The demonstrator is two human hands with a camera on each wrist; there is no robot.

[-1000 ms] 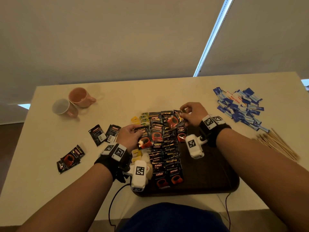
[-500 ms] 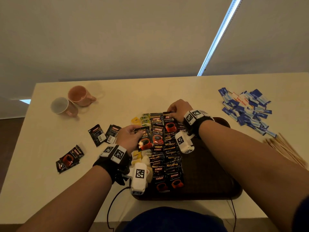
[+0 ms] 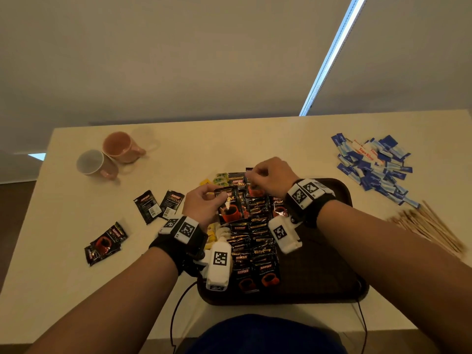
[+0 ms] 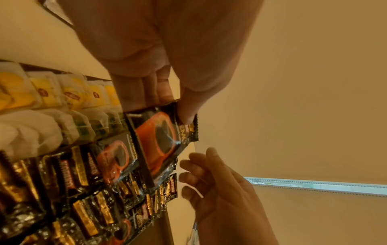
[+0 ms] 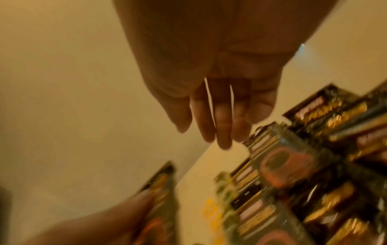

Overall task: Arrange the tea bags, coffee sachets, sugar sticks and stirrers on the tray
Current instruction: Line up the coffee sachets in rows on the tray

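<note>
On the near tray [image 3: 329, 292], rows of coffee packets [image 3: 255, 254] overlap. Just beyond, the left hand [image 3: 204, 204] pinches one coffee packet [image 3: 228, 208] by its top edge; the packet looks light, slick and crinkly, best gripped at a sealed edge. The right hand [image 3: 272, 175] hovers loosely curled, holding nothing. Sugar sticks [image 3: 375, 162] lie further off.

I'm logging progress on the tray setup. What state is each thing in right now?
Left hand: pinches one coffee sachet above the tray.
Right hand: empty, fingers loosely curled over the far sachets.
Tray: left part filled, right part bare.
Tea bags: lined up on tray.
Loose sachets: on table.
Sugar sticks: piled on table.
Stirrers: on table.
Two mugs: on their sides.
</note>
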